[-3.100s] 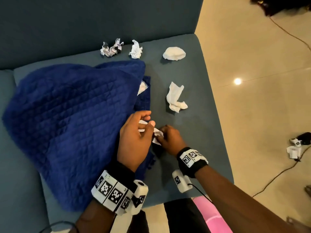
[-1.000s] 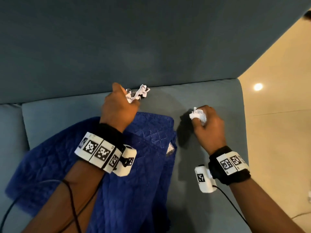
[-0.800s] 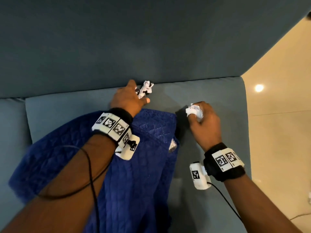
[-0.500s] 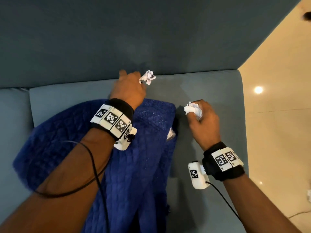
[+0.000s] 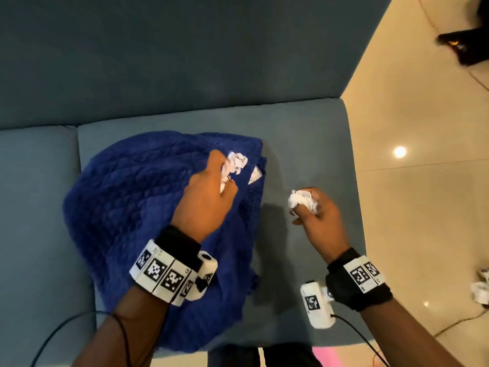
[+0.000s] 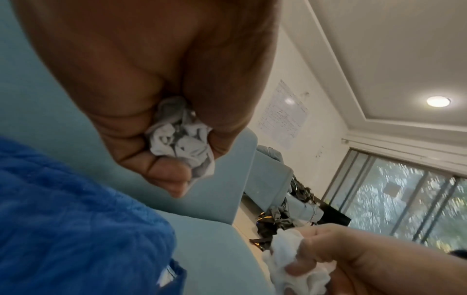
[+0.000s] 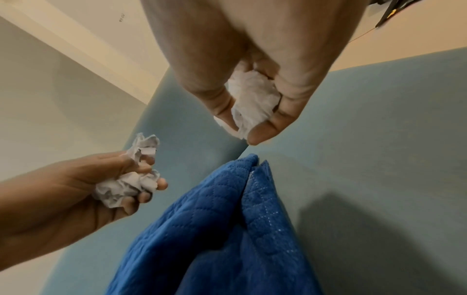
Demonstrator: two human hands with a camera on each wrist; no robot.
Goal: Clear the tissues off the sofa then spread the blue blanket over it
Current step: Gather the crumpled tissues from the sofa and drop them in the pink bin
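Observation:
A crumpled blue quilted blanket (image 5: 137,207) lies bunched on the grey-blue sofa seat (image 5: 304,144), a white label (image 5: 255,178) showing at its right edge. Above the blanket's right part my left hand (image 5: 209,192) grips a wad of crumpled printed tissues (image 5: 234,165), seen close in the left wrist view (image 6: 182,139). Over the bare seat to the right, my right hand (image 5: 317,215) clutches white tissues (image 5: 300,201), which bulge between its fingers (image 7: 252,99). No loose tissue shows on the seat.
The sofa backrest (image 5: 185,54) rises behind the seat. A second cushion (image 5: 34,207) adjoins on the left. Cream tiled floor (image 5: 423,168) lies to the right, with a dark object (image 5: 465,46) far off and small white devices on a cable (image 5: 481,287).
My left hand picked the last tissue from the back of the seat and drew back over the blanket. The right hand also pulled back toward me, tissues still held.

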